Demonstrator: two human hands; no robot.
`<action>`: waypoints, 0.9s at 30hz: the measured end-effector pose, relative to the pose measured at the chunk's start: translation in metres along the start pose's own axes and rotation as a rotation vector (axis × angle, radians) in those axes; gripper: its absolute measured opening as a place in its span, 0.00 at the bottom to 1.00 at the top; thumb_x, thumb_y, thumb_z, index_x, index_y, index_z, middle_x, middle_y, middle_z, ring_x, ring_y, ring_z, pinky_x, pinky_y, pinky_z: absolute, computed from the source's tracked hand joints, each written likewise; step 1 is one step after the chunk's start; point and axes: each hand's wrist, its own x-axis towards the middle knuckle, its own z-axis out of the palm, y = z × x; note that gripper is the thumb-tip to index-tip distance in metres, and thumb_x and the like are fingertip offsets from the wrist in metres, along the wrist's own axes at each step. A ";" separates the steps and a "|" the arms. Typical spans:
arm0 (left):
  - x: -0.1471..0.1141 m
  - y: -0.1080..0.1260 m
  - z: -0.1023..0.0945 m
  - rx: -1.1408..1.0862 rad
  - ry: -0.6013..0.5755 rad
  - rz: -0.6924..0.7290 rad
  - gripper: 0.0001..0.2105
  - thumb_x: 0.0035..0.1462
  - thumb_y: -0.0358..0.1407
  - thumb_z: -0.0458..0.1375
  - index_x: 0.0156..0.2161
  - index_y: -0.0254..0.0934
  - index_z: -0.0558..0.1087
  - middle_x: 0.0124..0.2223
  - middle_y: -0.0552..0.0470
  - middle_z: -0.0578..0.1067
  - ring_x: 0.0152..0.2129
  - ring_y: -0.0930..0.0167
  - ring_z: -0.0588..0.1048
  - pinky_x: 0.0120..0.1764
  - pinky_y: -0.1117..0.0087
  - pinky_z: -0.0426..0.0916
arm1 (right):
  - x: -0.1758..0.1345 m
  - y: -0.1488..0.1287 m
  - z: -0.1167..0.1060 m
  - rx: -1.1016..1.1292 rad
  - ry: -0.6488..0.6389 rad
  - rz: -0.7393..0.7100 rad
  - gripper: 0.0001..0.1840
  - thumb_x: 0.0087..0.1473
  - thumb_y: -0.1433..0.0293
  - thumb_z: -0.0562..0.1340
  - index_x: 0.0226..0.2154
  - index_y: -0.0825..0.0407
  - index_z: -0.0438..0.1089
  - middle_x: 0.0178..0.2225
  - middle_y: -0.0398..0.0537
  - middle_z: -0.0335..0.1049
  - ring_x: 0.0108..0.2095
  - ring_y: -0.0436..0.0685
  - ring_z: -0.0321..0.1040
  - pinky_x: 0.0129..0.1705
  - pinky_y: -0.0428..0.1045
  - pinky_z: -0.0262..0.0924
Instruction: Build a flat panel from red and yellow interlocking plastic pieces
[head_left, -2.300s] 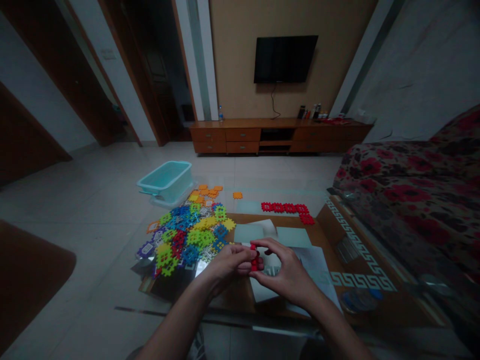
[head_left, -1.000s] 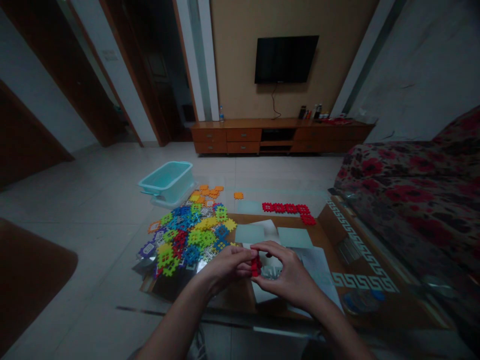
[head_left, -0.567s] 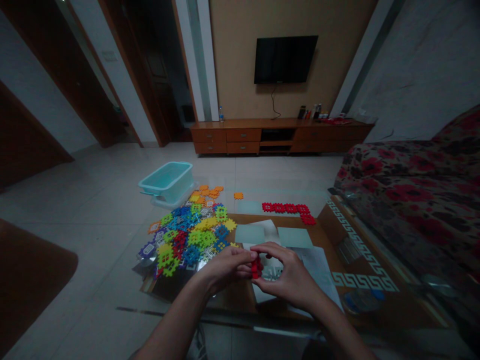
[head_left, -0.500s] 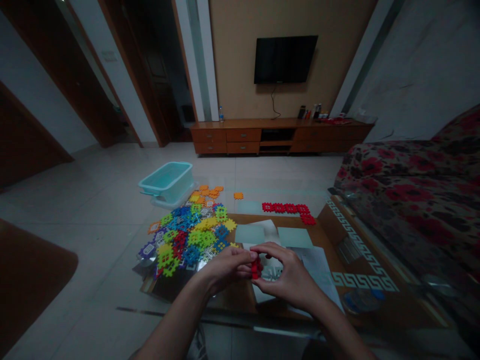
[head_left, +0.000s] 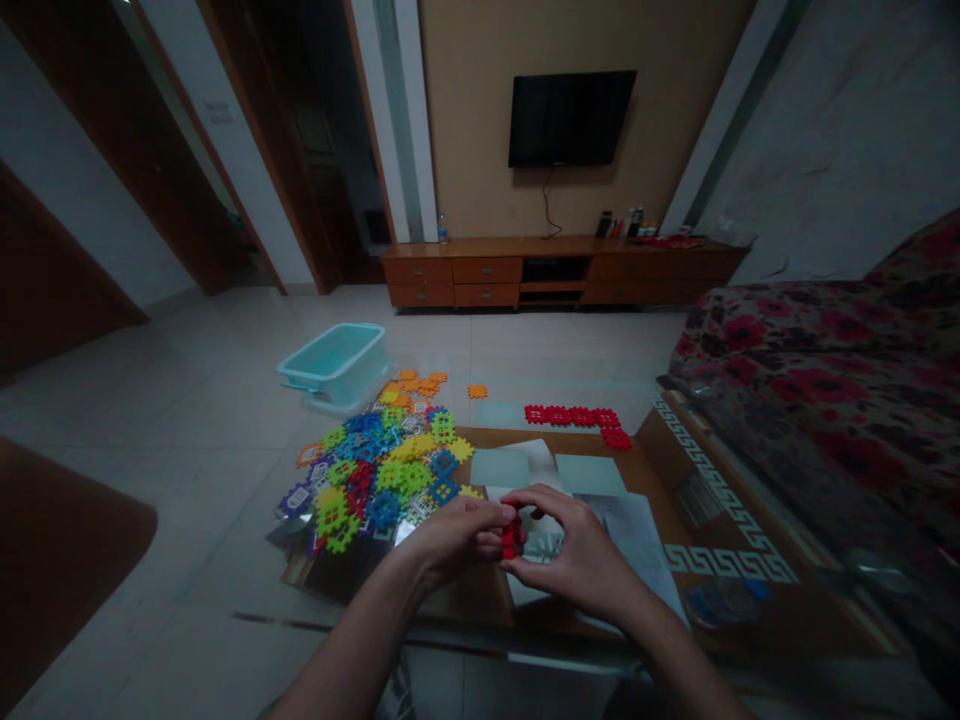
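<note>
Red piece: the red piece (head_left: 511,540) is sitting edge-on between the two hands, above the near part of the glass surface (head_left: 450,600); its thinness is hiding whether it is one tile or several.
Left hand: the left hand (head_left: 461,530) is pinching the piece, thumb above, fingers curling behind; this grip is narrow.
Right hand: the right hand (head_left: 577,540) is forming a wide curve, forefinger and thumb seemingly holding the piece by its upper and lower ends.
Red row: at the far side, four red tiles (head_left: 559,415) are lying in line, with a fifth red tile (head_left: 616,438) touching the end tile and making a corner; this part is looking finished.
Pile: a mixed-colour heap (head_left: 401,475) is lying jumbled to the left, seemingly unsorted, while a single orange tile (head_left: 477,391) is lying apart from it; how much is remaining, the view is not telling.
Bin: a teal bin (head_left: 356,375) is standing just beyond the heap.
Writing: printed sheets (head_left: 637,540) are lying beneath the right hand, their contents unreadable; the television (head_left: 572,118) is carrying a mark too small for reading.
</note>
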 end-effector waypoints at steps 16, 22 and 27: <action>0.011 0.002 0.000 -0.242 0.279 0.401 0.18 0.43 0.41 0.72 0.37 0.30 0.78 0.36 0.45 0.80 0.33 0.71 0.78 0.44 0.71 0.71 | 0.005 0.012 0.015 0.064 0.114 0.297 0.13 0.53 0.63 0.66 0.41 0.51 0.71 0.39 0.48 0.75 0.39 0.57 0.72 0.35 0.50 0.62; 0.011 0.000 0.002 -0.186 0.231 0.429 0.17 0.45 0.41 0.71 0.36 0.30 0.78 0.34 0.46 0.79 0.32 0.71 0.77 0.44 0.70 0.71 | 0.007 0.012 0.025 0.298 0.088 0.369 0.15 0.54 0.59 0.66 0.40 0.52 0.74 0.36 0.48 0.77 0.36 0.57 0.73 0.33 0.49 0.62; 0.012 -0.001 0.001 -0.175 0.240 0.444 0.17 0.45 0.40 0.72 0.37 0.30 0.78 0.35 0.46 0.79 0.32 0.71 0.77 0.44 0.70 0.70 | 0.007 0.013 0.027 0.323 0.123 0.387 0.18 0.53 0.57 0.66 0.40 0.53 0.74 0.36 0.50 0.78 0.36 0.58 0.72 0.33 0.49 0.62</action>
